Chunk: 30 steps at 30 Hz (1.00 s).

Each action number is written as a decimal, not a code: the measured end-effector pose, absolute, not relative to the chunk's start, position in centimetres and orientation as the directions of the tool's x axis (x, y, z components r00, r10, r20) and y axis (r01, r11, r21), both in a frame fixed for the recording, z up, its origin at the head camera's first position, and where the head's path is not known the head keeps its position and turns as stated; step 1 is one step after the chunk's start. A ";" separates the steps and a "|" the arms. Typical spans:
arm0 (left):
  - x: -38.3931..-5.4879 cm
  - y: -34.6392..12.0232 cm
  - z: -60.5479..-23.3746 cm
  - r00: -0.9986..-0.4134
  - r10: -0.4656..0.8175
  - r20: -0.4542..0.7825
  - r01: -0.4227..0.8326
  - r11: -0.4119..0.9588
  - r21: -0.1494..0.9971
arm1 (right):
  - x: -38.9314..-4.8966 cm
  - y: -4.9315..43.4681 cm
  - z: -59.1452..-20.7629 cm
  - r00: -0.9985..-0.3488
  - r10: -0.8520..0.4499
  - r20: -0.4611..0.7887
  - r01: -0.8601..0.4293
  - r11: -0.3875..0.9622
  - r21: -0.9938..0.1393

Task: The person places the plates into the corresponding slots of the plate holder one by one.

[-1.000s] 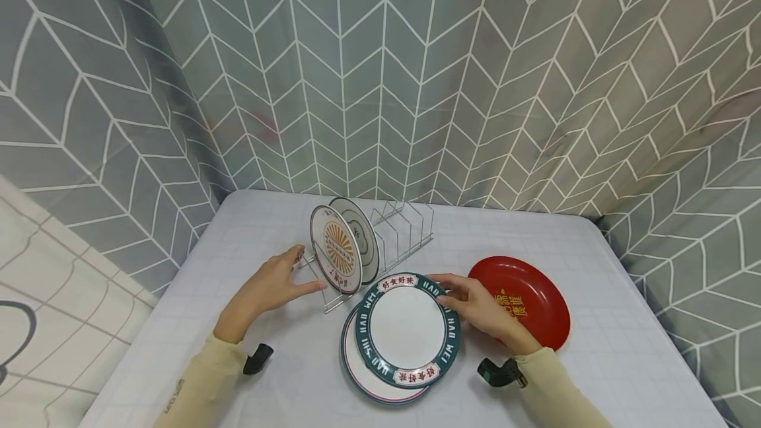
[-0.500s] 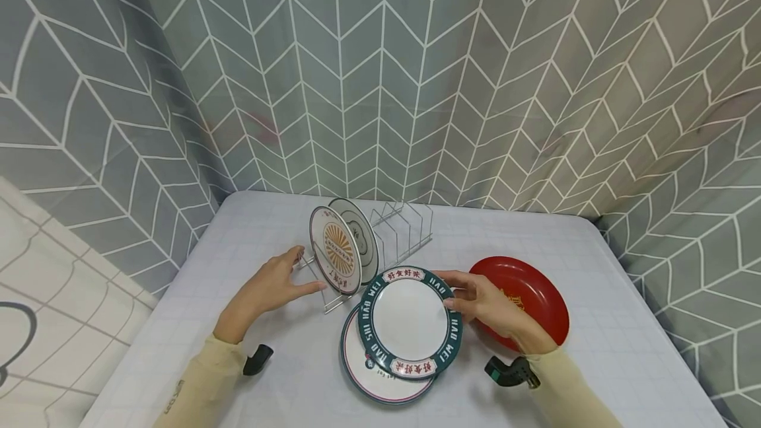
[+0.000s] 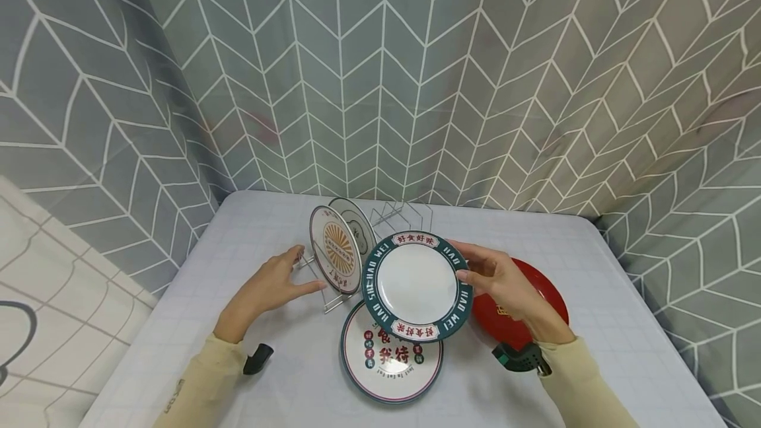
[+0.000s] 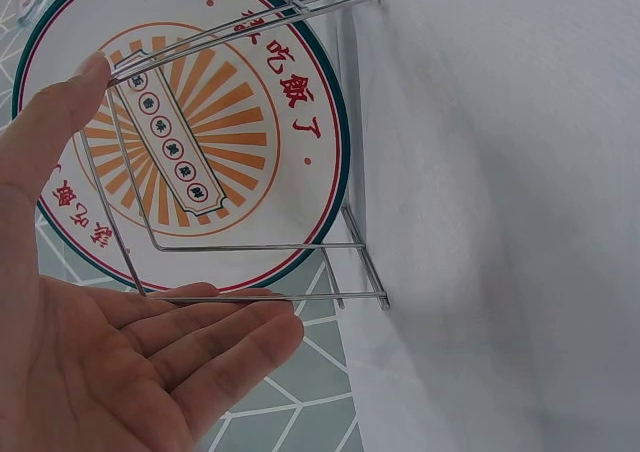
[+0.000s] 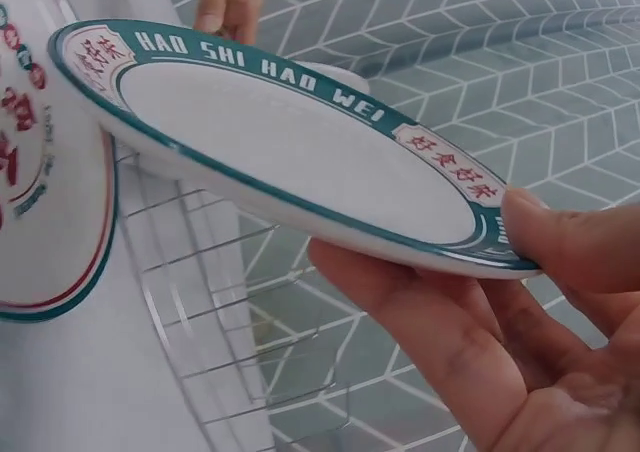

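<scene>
1. Step in hand, as far as can be judged: bringing a round white plate with a dark-green lettered rim [image 3: 417, 284] to a silvery wire plate rack [image 4: 265, 247].
2. Pinched narrowly at the rim's right side by the right hand [image 3: 498, 278], thumb on the upper face, fingers underneath.
3. Raised off the white-covered table [image 3: 285, 355], between the rack and a glossy red plate with gold characters [image 3: 502, 330]; in the head view, overlapping a round white plate with red characters and a green edge [image 3: 392, 362], flat on the cloth. Touching the rack or not: cannot tell.
4. Spread wide at the rack's near-left end, thumb against a wire: the left hand [image 3: 270, 286], with no plate in it; probably steadying the frame.
5. Round, so without a long axis. Printed face up and toward the head camera, tilted rather than on edge; one boxed red inscription at the far rim, another at the near rim.
6. Standing at a lean in the rack: a round white plate with an orange sunburst [image 3: 337, 249] and, partly hidden behind, a pale round plate with a dark edge [image 3: 359, 223].
7. Called for next, in likelihood: turning the held plate on edge, parallel to those two, and lowering the rim between wires farther right.
</scene>
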<state>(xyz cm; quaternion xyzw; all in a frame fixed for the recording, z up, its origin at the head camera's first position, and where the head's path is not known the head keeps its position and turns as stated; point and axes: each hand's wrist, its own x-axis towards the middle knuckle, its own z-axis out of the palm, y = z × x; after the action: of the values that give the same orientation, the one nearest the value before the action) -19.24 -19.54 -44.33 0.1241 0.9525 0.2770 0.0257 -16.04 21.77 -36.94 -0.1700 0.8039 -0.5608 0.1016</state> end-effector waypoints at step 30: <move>-19.3 -19.7 -44.2 -0.969 0.248 -0.004 0.207 0.816 0.540 | -23.5 16.7 -29.5 -0.958 -0.063 0.279 -0.286 0.234 -0.929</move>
<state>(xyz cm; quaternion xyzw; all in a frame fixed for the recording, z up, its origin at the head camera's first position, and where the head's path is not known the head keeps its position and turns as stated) -19.28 -19.66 -44.17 0.1196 0.9521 0.2789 0.0370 -23.52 16.70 -29.52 -0.1119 0.7801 -0.6087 -0.0916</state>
